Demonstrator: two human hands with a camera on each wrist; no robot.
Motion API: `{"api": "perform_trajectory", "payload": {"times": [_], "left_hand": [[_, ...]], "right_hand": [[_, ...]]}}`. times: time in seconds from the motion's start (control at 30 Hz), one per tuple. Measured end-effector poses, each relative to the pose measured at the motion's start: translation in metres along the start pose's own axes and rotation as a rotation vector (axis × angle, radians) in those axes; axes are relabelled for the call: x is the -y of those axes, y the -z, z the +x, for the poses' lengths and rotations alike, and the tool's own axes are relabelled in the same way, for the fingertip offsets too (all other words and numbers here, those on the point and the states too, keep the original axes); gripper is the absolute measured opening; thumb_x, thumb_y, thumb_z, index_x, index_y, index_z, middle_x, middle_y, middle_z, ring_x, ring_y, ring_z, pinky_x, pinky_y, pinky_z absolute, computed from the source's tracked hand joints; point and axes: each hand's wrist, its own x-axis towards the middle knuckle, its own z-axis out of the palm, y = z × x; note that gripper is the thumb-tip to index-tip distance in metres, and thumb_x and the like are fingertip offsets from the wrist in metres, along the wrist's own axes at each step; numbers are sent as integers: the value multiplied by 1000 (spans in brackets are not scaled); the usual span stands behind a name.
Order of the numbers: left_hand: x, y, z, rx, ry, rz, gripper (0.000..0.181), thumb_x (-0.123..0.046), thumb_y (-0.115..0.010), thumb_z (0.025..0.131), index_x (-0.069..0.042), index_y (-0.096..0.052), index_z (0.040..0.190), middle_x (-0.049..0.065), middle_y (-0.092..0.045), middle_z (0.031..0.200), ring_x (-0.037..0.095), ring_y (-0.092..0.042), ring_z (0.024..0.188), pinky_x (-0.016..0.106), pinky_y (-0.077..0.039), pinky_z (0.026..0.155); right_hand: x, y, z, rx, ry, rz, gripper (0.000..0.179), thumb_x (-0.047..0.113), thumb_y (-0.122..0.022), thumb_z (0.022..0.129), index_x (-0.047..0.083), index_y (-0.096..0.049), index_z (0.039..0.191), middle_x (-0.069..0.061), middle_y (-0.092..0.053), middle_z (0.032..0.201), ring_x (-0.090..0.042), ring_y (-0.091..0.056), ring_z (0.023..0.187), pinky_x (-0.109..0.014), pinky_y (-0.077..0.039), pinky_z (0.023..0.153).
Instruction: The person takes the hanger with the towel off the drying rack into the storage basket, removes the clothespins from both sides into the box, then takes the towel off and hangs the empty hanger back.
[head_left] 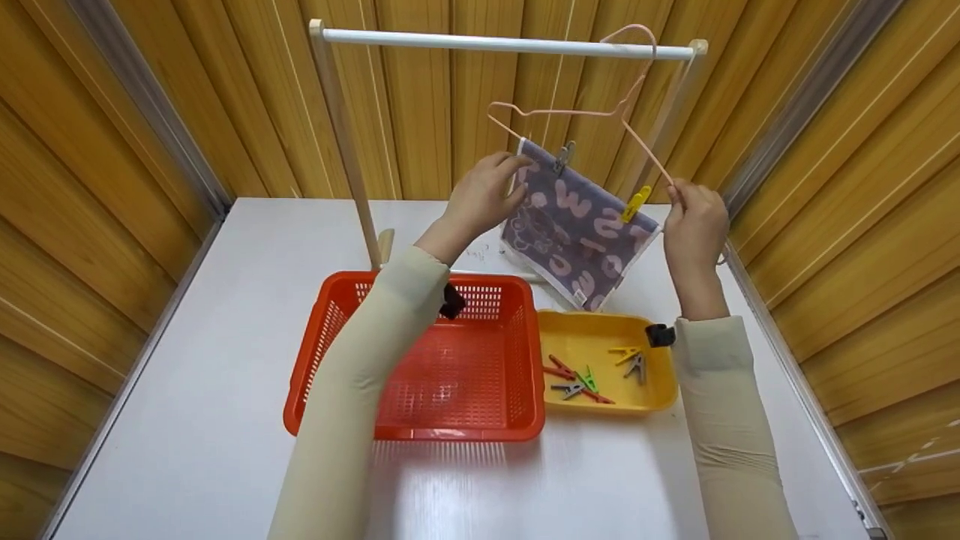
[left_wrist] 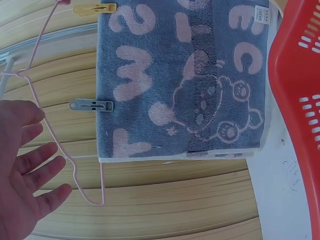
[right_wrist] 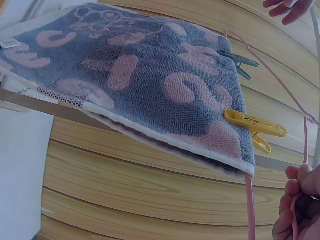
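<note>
**Towel slung aslant on pink hanger, two pegs on**

Head view, dial centred on the towel (head_left: 574,225) unless noted. Hanger (right_wrist: 251,210) hooked over white rail (head_left: 480,43), at frame's one o'clock; hook tip points to nine. Hanger's long axis runs ten to four, ten end higher. Towel hangs from its lower bar, pegged edge along the same line, body dropping toward seven. Grey peg (head_left: 562,159) nearer ten, yellow peg (head_left: 637,204) nearer four. Left hand (head_left: 487,191), at ten: fingers loosely spread, holding nothing. Right hand (head_left: 697,225), at three: fingers curled, pinching hanger wire. Red basket (head_left: 450,433) at eight; yellow tray (head_left: 585,334), six.
</note>
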Motion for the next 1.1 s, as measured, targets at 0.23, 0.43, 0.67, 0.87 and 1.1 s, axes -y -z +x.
{"api": "perform_trajectory", "payload": {"times": [0.23,0.43,0.67,0.87,1.1], "left_hand": [[1,19,-9,-48,-58,35,42,-24,-60,103,-13,-57,144,12,-59,146,29,-56,137,42,-46,117],[1,43,-16,-162,-118,91,44,-25,-60,104,-10,-56,145,13,-59,146,30,-54,139,43,-44,119],[-3,65,-22,-236,-175,148,43,-29,-60,103,-9,-59,142,13,-60,143,31,-54,138,44,-41,120],[-2,69,-29,-232,-204,205,38,-29,-61,103,-10,-64,135,12,-67,134,31,-62,127,44,-47,113],[14,70,-36,-247,-218,182,29,-25,-62,102,-11,-68,126,14,-68,114,30,-65,104,40,-56,90]], "right_hand": [[10,19,2,-8,4,26,25,8,-63,100,-13,-71,111,-33,-71,98,-48,-63,93,-53,-52,86],[23,37,-1,11,29,44,24,7,-63,99,-12,-72,111,-32,-73,99,-43,-64,91,-31,-47,82],[35,44,-10,40,89,78,23,5,-65,98,-14,-72,107,-32,-74,97,-35,-62,80,0,-30,71],[42,40,-20,68,135,103,19,3,-65,97,-12,-74,102,-29,-75,94,-17,-52,73,-1,-30,67],[47,30,-28,124,184,128,19,4,-65,98,-12,-75,100,-28,-76,91,-28,-59,70,-8,-32,66]]}}
